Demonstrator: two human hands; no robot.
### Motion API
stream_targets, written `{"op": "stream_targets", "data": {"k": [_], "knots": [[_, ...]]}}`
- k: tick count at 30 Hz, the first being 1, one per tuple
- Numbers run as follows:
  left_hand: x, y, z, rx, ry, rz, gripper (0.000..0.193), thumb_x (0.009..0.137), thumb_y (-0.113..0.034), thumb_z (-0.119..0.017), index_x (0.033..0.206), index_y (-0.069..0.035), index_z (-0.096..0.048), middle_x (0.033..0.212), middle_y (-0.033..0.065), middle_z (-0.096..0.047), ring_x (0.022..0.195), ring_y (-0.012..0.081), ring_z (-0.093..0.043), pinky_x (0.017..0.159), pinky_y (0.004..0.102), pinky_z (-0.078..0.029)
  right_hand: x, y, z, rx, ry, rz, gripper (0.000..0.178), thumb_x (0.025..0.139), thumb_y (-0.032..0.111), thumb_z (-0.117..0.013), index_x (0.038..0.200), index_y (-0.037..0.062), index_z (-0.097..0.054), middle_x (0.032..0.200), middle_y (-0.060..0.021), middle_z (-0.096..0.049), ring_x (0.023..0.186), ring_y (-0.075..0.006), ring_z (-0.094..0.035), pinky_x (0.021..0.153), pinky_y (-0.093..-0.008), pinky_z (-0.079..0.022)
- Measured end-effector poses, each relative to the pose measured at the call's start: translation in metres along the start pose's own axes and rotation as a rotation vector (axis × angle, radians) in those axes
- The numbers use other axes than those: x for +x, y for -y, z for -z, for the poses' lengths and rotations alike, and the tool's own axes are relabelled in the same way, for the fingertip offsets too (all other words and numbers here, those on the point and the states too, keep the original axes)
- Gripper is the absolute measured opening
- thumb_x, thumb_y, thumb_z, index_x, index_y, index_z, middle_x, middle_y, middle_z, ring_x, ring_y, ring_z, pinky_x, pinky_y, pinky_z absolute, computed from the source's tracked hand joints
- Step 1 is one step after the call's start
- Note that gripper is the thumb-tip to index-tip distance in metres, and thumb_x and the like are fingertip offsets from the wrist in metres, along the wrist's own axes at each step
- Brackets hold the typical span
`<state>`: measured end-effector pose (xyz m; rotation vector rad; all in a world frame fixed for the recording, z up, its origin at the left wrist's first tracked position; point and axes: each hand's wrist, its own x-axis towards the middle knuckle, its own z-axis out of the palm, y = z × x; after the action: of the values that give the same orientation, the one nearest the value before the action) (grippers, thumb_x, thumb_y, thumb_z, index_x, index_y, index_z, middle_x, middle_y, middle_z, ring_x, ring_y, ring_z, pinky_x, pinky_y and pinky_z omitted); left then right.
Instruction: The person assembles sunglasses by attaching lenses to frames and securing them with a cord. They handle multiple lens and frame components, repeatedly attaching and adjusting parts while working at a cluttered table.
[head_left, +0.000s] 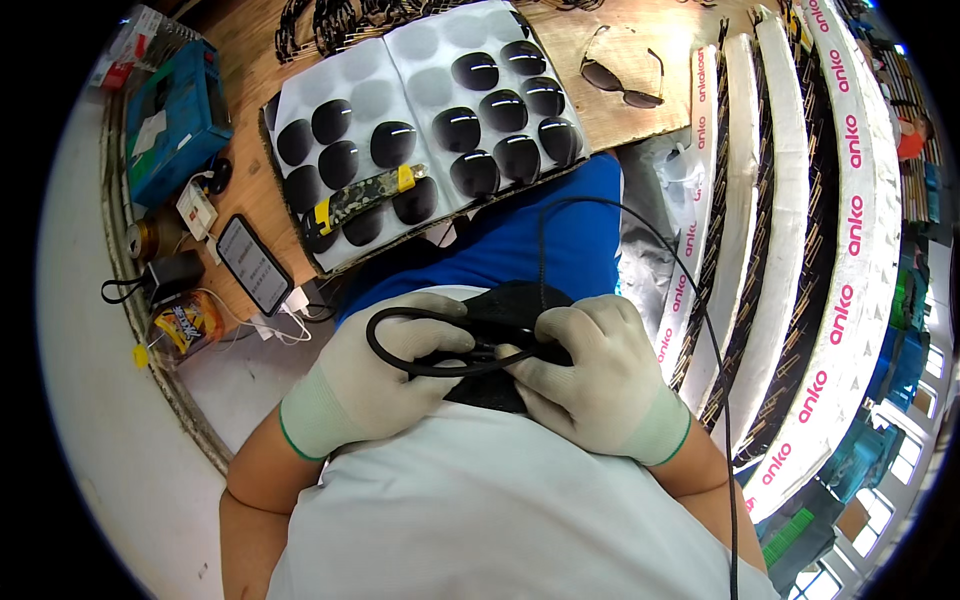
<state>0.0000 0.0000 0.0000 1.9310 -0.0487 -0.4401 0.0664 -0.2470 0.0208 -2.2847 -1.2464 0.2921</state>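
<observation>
Both my hands wear white knit gloves with green cuffs and meet at my waist. My left hand pinches a looped black cable, its thumb and fingers closed around the lower part of the loop. From the other side my right hand grips the same cable, fingers bent together. Just behind and under them sits a black fabric pouch. What lies between the fingertips is partly hidden. A thin black cord rises from there and arcs down past my right forearm.
Ahead, dark gradient lenses lie in rows on a white-papered board, with a camouflage-and-yellow taped tool across them. Sunglasses rest on the wooden table. To the left are a phone and teal box; right, long white trays of frames.
</observation>
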Motion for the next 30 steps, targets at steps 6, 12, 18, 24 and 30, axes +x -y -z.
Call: {"op": "stream_targets", "data": {"k": [6, 12, 18, 24, 30], "knots": [[-0.010, 0.005, 0.002, 0.178, -0.080, -0.081, 0.029, 0.069, -0.017, -0.088, 0.093, -0.007, -0.076, 0.113, 0.0141, -0.072, 0.099, 0.0320, -0.072, 0.087, 0.0402, -0.058, 0.000, 0.000, -0.001, 0.046, -0.014, 0.015, 0.012, 0.077, 0.020, -0.079, 0.085, 0.0121, -0.077, 0.099, -0.0074, -0.062, 0.092, -0.0268, -0.059, 0.082, -0.0418, -0.047], [-0.013, -0.009, 0.010, 0.373, -0.090, -0.104, 0.027, 0.067, -0.022, -0.090, 0.085, -0.009, -0.076, 0.106, 0.0129, -0.073, 0.091, 0.0326, -0.070, 0.079, 0.0416, -0.057, 0.004, 0.002, 0.001, 0.044, 0.018, 0.026, 0.011, 0.076, 0.020, -0.079, 0.082, 0.0117, -0.076, 0.100, -0.0064, -0.063, 0.094, -0.0265, -0.059, 0.085, -0.0418, -0.047], [-0.023, -0.016, 0.011, 0.498, -0.026, -0.036, 0.023, 0.072, -0.024, -0.087, 0.082, -0.008, -0.074, 0.107, 0.0131, -0.072, 0.095, 0.0336, -0.067, 0.084, 0.0438, -0.054, 0.007, 0.001, 0.001, 0.063, 0.050, 0.039, 0.014, 0.074, 0.021, -0.080, 0.084, 0.0109, -0.076, 0.101, -0.0078, -0.063, 0.096, -0.0276, -0.060, 0.086, -0.0428, -0.047], [-0.025, -0.015, 0.015, 0.461, 0.027, -0.050, 0.018, 0.079, -0.017, -0.080, 0.086, -0.006, -0.068, 0.117, 0.0169, -0.069, 0.108, 0.0379, -0.064, 0.094, 0.0456, -0.051, 0.009, -0.002, 0.003, 0.109, 0.093, 0.032, 0.019, 0.072, 0.020, -0.080, 0.088, 0.0088, -0.077, 0.104, -0.0103, -0.063, 0.100, -0.0294, -0.061, 0.090, -0.0444, -0.047], [-0.029, -0.010, 0.024, 0.176, 0.017, -0.022, 0.012, 0.083, -0.009, -0.073, 0.089, -0.003, -0.064, 0.118, 0.0230, -0.069, 0.104, 0.0416, -0.066, 0.092, 0.0457, -0.053, 0.012, -0.004, 0.004, 0.192, 0.099, 0.043, 0.021, 0.073, 0.020, -0.080, 0.090, 0.0075, -0.077, 0.110, -0.0103, -0.064, 0.104, -0.0300, -0.060, 0.096, -0.0455, -0.046]]}}
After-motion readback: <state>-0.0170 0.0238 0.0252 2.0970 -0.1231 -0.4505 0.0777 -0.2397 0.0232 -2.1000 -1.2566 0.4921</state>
